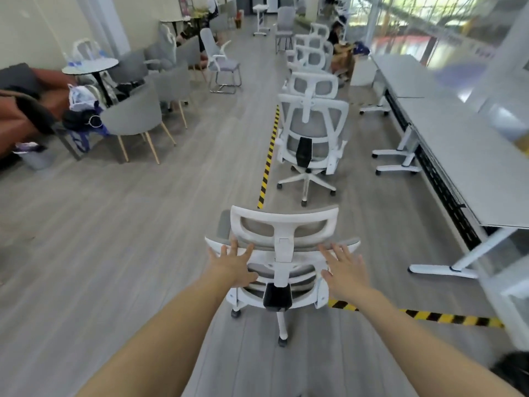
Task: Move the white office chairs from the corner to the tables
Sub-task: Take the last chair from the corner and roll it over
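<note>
A white office chair (283, 224) with grey mesh back and headrest stands right in front of me on its castors, back toward me. My left hand (233, 266) lies with fingers spread against the left side of the backrest. My right hand (345, 267) is spread the same way at the right side, fingers straight. Ahead, a second white office chair (313, 133) stands beside the long grey tables (469, 156), with several more white chairs (310, 57) lined up behind it.
Yellow-black floor tape (269, 159) runs ahead and across at the right (446, 318). Grey armchairs (134, 116), a round table (90, 65) and an orange sofa (17, 118) fill the left. A person (339, 44) sits far back by the tables. Open floor lies between.
</note>
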